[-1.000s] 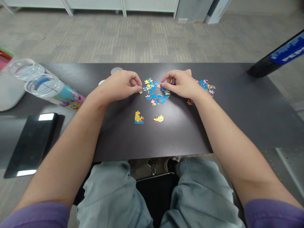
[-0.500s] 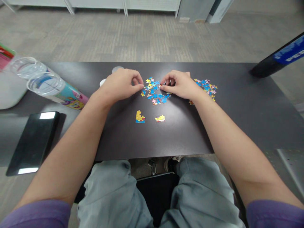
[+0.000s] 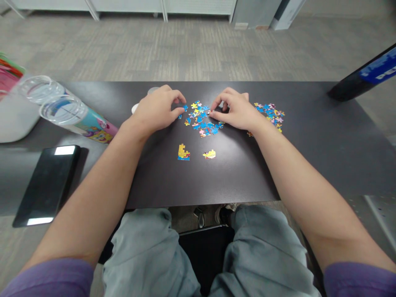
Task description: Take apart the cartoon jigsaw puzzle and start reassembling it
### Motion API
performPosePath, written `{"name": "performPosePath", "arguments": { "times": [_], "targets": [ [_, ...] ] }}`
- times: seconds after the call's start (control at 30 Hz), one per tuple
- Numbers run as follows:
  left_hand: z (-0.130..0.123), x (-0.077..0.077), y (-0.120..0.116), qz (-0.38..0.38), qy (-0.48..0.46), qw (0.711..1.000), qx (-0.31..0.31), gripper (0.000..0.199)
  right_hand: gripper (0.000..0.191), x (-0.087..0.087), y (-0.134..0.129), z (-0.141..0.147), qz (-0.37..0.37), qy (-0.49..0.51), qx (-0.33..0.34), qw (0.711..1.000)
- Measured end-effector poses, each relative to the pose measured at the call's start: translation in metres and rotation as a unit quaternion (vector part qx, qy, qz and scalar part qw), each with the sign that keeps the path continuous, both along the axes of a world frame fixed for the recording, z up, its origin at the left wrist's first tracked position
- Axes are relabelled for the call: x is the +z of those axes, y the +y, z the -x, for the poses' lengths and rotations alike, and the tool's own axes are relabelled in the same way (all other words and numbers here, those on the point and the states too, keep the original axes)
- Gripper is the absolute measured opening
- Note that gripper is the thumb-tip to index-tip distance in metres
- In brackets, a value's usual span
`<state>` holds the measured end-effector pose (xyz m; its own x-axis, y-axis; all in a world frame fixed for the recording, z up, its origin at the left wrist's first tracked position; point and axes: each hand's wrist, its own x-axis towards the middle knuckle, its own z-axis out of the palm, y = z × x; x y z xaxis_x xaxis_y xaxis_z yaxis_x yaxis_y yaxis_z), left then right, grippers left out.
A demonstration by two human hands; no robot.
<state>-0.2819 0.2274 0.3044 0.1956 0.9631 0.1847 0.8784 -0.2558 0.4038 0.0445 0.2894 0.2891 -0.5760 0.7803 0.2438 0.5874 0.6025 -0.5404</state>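
My left hand (image 3: 163,108) is over the table left of a loose pile of puzzle pieces (image 3: 201,117), thumb and index finger apart. Small blue puzzle pieces (image 3: 185,108) lie by its fingertips. On the pile's right side, my right hand (image 3: 235,109) pinches a small puzzle piece with red and white on it (image 3: 210,112), mostly covered by the fingers. Closer to me are a joined yellow-and-blue puzzle section (image 3: 183,152) and a smaller yellow puzzle section (image 3: 209,154), apart from each other. A second pile of puzzle pieces (image 3: 272,111) is partly behind my right hand and wrist.
To the left stand a clear-topped, cartoon-printed tube (image 3: 89,123) and a black phone-like device (image 3: 46,185) lying flat. White round objects (image 3: 135,108) are partly behind my left hand. A dark cylinder with a blue label (image 3: 343,90) stands at the table's (image 3: 315,136) far right.
My left thumb and index finger have spread apart and drawn slightly left, leaving blue pieces visible on the table beside them. My right hand stays at the pile, still pinching.
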Motion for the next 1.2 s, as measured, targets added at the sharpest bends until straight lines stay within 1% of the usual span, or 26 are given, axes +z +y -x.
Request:
{"name": "performPosePath", "arguments": {
  "times": [0.07,0.13,0.27,0.4,0.5,0.63,0.77,0.87,1.1,1.2],
  "targets": [
    [-0.007,0.001,-0.004,-0.007,0.001,1.000,-0.028,0.037,0.020,0.000,-0.001,0.000,-0.004,-0.007,-0.001,1.000],
    [-0.014,0.000,-0.008,-0.007,0.011,0.999,-0.043,0.044,0.020,0.000,-0.002,0.001,-0.008,-0.011,-0.003,1.000],
    [-0.024,0.001,-0.015,0.013,0.058,0.998,-0.023,0.050,0.022,0.001,-0.003,0.002,-0.014,-0.014,-0.003,1.000],
    [-0.025,0.008,-0.017,0.008,0.079,0.997,-0.004,0.043,0.023,0.004,-0.006,0.003,-0.020,-0.028,0.000,0.999],
    [-0.023,0.010,-0.015,0.006,0.071,0.997,0.015,0.039,0.022,0.005,-0.008,0.004,-0.024,-0.049,-0.005,0.998],
    [-0.026,0.002,-0.009,-0.007,0.042,0.998,0.036,0.035,0.021,0.004,-0.008,0.005,-0.029,-0.055,-0.006,0.998],
    [-0.029,-0.010,-0.002,-0.024,0.015,0.998,0.047,0.022,0.020,0.003,-0.004,0.004,-0.031,-0.055,-0.005,0.998],
    [-0.028,-0.015,0.002,-0.031,-0.014,0.999,0.041,0.014,0.020,0.002,-0.003,0.003,-0.031,-0.051,-0.002,0.998],
    [-0.023,-0.020,0.006,-0.045,-0.048,0.998,0.024,0.008,0.019,0.002,-0.003,0.002,-0.033,-0.030,0.012,0.999],
    [-0.024,-0.020,0.005,-0.049,-0.058,0.997,0.012,0.011,0.023,0.003,-0.005,0.002,-0.030,-0.019,0.035,0.999]
  ]
}}
